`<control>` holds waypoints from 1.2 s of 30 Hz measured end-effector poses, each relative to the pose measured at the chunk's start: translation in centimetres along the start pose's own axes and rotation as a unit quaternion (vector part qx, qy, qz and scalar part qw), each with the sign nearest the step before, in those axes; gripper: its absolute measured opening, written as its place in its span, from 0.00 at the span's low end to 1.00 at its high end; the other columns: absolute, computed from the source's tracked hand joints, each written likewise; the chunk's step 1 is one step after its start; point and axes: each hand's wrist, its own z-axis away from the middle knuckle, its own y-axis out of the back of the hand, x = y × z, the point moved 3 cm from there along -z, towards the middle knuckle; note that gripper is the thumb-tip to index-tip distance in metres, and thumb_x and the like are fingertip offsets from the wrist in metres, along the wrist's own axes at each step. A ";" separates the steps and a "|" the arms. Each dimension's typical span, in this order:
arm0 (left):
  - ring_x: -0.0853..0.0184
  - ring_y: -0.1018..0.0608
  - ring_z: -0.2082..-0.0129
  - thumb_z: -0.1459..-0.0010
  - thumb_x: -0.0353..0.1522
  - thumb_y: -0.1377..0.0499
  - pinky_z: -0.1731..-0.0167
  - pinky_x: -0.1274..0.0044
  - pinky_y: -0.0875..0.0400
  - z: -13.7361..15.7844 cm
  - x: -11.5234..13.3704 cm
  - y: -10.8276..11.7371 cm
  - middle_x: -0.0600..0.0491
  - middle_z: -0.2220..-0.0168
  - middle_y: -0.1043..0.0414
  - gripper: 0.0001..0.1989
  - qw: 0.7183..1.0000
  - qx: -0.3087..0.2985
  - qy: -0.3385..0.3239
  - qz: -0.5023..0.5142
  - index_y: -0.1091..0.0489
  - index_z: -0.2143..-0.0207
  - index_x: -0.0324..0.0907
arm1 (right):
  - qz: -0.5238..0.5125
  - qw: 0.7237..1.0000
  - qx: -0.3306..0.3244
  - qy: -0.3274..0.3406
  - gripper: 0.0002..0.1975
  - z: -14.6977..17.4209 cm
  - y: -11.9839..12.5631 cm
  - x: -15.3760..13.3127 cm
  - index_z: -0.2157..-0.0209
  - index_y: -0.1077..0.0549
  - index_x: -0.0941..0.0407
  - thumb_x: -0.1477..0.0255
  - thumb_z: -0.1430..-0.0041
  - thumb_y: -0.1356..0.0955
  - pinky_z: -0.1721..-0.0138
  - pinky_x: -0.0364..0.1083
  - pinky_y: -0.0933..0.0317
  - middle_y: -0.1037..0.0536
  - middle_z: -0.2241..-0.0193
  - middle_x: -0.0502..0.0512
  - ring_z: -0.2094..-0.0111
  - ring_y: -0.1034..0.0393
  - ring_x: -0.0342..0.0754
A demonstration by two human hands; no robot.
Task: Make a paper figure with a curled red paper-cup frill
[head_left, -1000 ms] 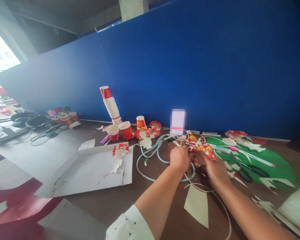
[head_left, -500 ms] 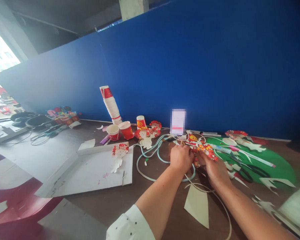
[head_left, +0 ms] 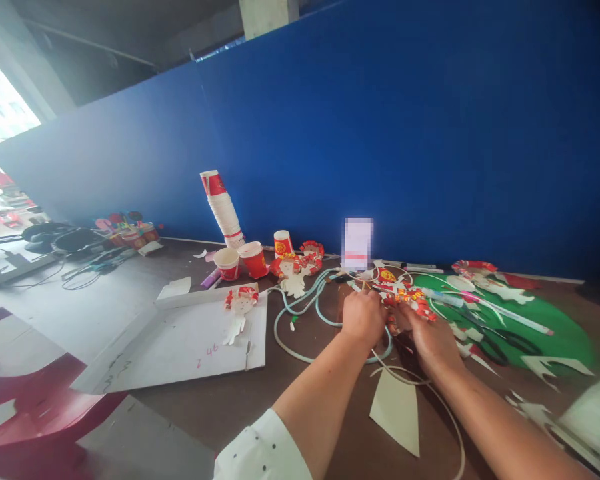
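Note:
In the head view my right hand (head_left: pixel 433 340) grips a red, white and yellow paper craft (head_left: pixel 419 305), which looks cut from a printed paper cup. Close beside it on the left, my left hand (head_left: pixel 364 317) is closed, its fingertips near the craft's edge. What the left fingers hold is hidden by the hand. Behind both hands lie more red paper pieces (head_left: pixel 387 275). Cables pass around and under the wrists, including a pale blue looped cable (head_left: pixel 283 340). Below the hands lies a cream paper piece (head_left: pixel 395 413).
Left of the hands is a white cardboard tray (head_left: pixel 170 347) with a finished-looking paper figure (head_left: pixel 241 307) on it. A leaning stack of paper cups (head_left: pixel 223 213) stands behind. On the right, scissors (head_left: pixel 505 333) and a marker (head_left: pixel 517 317) lie on green paper (head_left: pixel 565 333). A blue partition (head_left: pixel 380 133) rises behind.
Both hands stay in nearly the same place, with the left shifting very slightly. The paper craft remains in my right hand.

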 end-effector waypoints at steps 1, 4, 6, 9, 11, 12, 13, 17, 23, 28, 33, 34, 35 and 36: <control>0.61 0.25 0.59 0.43 0.31 0.49 0.55 0.71 0.32 0.0 -0.1 -0.1 0.47 0.62 0.25 0.11 1.000 -0.005 0.011 0.012 0.29 0.62 0.40 | -0.008 1.000 0.000 -0.010 0.13 0.0 0.0 0.1 0.79 0.27 0.54 0.59 0.54 0.35 0.73 0.49 0.39 0.25 0.82 0.55 0.76 0.31 0.53; 0.63 0.25 0.58 0.43 0.31 0.48 0.55 0.73 0.32 -0.1 -0.5 -0.3 0.48 0.60 0.25 0.13 0.998 -0.023 0.043 0.047 0.29 0.58 0.42 | -0.039 0.998 -0.007 -0.048 0.13 0.1 -0.1 0.3 0.78 0.27 0.54 0.59 0.55 0.33 0.69 0.49 0.38 0.23 0.78 0.57 0.72 0.29 0.54; 0.63 0.25 0.59 0.43 0.32 0.47 0.56 0.74 0.32 -0.1 -0.6 -0.3 0.48 0.60 0.25 0.13 0.996 -0.032 0.056 0.062 0.28 0.57 0.43 | -0.044 0.997 -0.009 -0.062 0.13 0.1 -0.1 0.3 0.76 0.27 0.55 0.59 0.56 0.33 0.68 0.49 0.37 0.23 0.77 0.57 0.70 0.29 0.55; 0.62 0.24 0.60 0.44 0.32 0.48 0.58 0.74 0.31 -0.1 -0.7 -0.3 0.48 0.61 0.24 0.13 0.995 -0.036 0.063 0.069 0.27 0.59 0.43 | -0.027 0.997 -0.016 -0.066 0.13 -0.1 -0.1 0.4 0.77 0.27 0.55 0.59 0.56 0.34 0.66 0.50 0.38 0.23 0.76 0.58 0.68 0.29 0.56; 0.62 0.24 0.60 0.44 0.31 0.48 0.58 0.73 0.31 0.0 -0.7 -0.3 0.48 0.61 0.24 0.13 0.995 -0.033 0.064 0.068 0.27 0.59 0.43 | -0.014 0.998 -0.023 -0.056 0.13 -0.2 -0.2 0.5 0.78 0.27 0.55 0.60 0.55 0.34 0.65 0.50 0.38 0.23 0.76 0.58 0.67 0.29 0.56; 0.62 0.24 0.60 0.44 0.31 0.48 0.58 0.73 0.31 0.0 -0.7 -0.3 0.48 0.61 0.24 0.13 0.995 -0.029 0.064 0.068 0.27 0.59 0.43 | -0.013 0.998 -0.026 -0.049 0.13 -0.2 -0.3 0.5 0.77 0.26 0.55 0.60 0.55 0.35 0.65 0.50 0.38 0.22 0.75 0.58 0.67 0.29 0.56; 0.62 0.24 0.59 0.44 0.31 0.48 0.58 0.73 0.31 0.0 -0.7 -0.4 0.47 0.61 0.25 0.13 0.995 -0.027 0.063 0.069 0.27 0.59 0.43 | -0.014 0.999 -0.027 -0.042 0.13 -0.2 -0.3 0.4 0.76 0.25 0.55 0.60 0.55 0.35 0.65 0.50 0.38 0.22 0.75 0.58 0.66 0.29 0.56; 0.62 0.24 0.59 0.44 0.31 0.48 0.57 0.73 0.31 0.0 -0.7 -0.4 0.47 0.60 0.24 0.14 0.994 -0.025 0.072 0.075 0.27 0.58 0.43 | -0.020 0.999 -0.019 -0.038 0.13 0.1 -0.3 0.3 0.76 0.25 0.55 0.60 0.54 0.35 0.66 0.50 0.38 0.22 0.74 0.58 0.68 0.29 0.55; 0.63 0.24 0.58 0.44 0.32 0.47 0.56 0.75 0.32 -0.1 -0.6 0.0 0.48 0.59 0.24 0.14 0.993 -0.032 0.083 0.081 0.28 0.56 0.44 | -0.009 0.999 -0.030 -0.011 0.14 -0.2 -0.3 0.9 0.76 0.26 0.55 0.60 0.52 0.37 0.65 0.50 0.38 0.22 0.74 0.58 0.69 0.29 0.54; 0.63 0.24 0.59 0.43 0.33 0.47 0.57 0.75 0.32 0.1 -0.5 0.2 0.49 0.60 0.24 0.12 0.993 -0.024 0.072 0.086 0.26 0.59 0.45 | 0.014 0.999 -0.040 0.029 0.14 -0.8 -0.7 1.6 0.74 0.25 0.54 0.60 0.49 0.37 0.64 0.50 0.38 0.22 0.73 0.58 0.67 0.29 0.54; 0.64 0.24 0.59 0.43 0.33 0.45 0.58 0.76 0.32 0.1 -0.7 0.1 0.51 0.60 0.24 0.12 0.990 -0.023 0.080 0.111 0.25 0.59 0.47 | 0.036 0.998 -0.024 0.044 0.13 -1.4 -0.9 2.5 0.74 0.25 0.53 0.60 0.49 0.37 0.65 0.50 0.38 0.24 0.75 0.57 0.66 0.29 0.55; 0.64 0.24 0.58 0.43 0.33 0.45 0.57 0.77 0.32 0.0 -0.7 0.0 0.51 0.59 0.23 0.12 0.989 -0.025 0.083 0.117 0.25 0.59 0.47 | 0.046 0.997 -0.030 0.048 0.13 -1.5 -1.0 2.7 0.75 0.26 0.52 0.60 0.49 0.37 0.64 0.50 0.38 0.24 0.76 0.57 0.66 0.29 0.55; 0.64 0.24 0.58 0.43 0.33 0.45 0.57 0.77 0.32 0.0 -0.7 0.0 0.52 0.59 0.23 0.12 0.988 -0.026 0.088 0.122 0.26 0.58 0.47 | 0.058 0.996 -0.037 0.050 0.13 -1.6 -1.0 2.8 0.76 0.26 0.52 0.60 0.50 0.37 0.64 0.51 0.38 0.24 0.76 0.57 0.66 0.29 0.56; 0.64 0.24 0.57 0.44 0.33 0.45 0.56 0.77 0.32 -0.1 -0.8 0.0 0.51 0.59 0.23 0.13 0.987 -0.025 0.094 0.128 0.26 0.58 0.47 | 0.070 0.995 -0.044 0.049 0.13 -1.7 -1.0 2.9 0.77 0.27 0.52 0.60 0.50 0.37 0.64 0.51 0.38 0.24 0.76 0.57 0.66 0.29 0.56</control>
